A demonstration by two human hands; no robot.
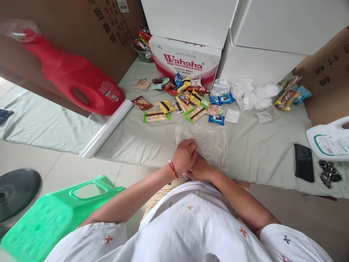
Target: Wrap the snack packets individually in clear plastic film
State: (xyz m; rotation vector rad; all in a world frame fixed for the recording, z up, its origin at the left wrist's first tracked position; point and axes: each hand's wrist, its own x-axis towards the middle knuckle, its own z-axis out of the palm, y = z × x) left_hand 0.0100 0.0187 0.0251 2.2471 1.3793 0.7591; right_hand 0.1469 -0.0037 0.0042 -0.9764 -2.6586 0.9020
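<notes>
I saw the left hand point(185, 155) and right hand point(201, 169) together at the near edge of the clear plastic point(214, 142), fingers curled, grip untellable; the plastic seemed unfilled, wrapped snacks point(195, 114) loose beyond.

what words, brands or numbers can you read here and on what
"Wahaha®": white-and-red carton
"PURIFIED WATER FOR DRINKING": same carton, below the brand
Too small or blurred to read: the carton's faint code above the brand, and the print on the red jug, white jug, snack wrappers, left brown box and right brown box
</notes>
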